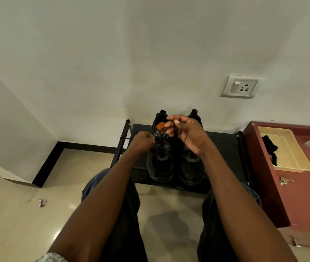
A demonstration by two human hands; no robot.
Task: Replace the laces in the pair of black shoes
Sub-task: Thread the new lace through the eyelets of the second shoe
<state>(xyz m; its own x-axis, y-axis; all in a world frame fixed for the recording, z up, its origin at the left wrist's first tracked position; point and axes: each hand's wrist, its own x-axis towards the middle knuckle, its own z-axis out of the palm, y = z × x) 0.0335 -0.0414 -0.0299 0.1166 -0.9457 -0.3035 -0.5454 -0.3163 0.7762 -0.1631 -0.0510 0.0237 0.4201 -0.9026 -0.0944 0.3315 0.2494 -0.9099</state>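
- Black shoes (171,159) stand side by side on a low black rack (224,146) against the wall, toes toward the person, directly ahead of the knees.
- Left shoe (160,157) carries a dark lace (160,146) crossing its eyelets; the orange insole shows at its opening.
- Left hand (142,141) sits at the upper eyelets of that shoe, fingers curled; it appears to pinch a lace end, though the dark cord is hard to make out there.
- Right hand (186,132) is raised above the shoe openings, thumb and fingers closed on a dark strand of lace, the remaining fingers loosely bent.
- Judgement: work is at the top of the left shoe's lacing; whether the lace is going out or in cannot be told.
- Right shoe (192,163) is largely hidden by the right forearm; its lacing is unconfirmed.
- Next move calls for steady tension on both ends while the strand passes through the eyelet.
- Beige tray (290,163) with a dark item rests on the red cabinet (307,195) to the right.
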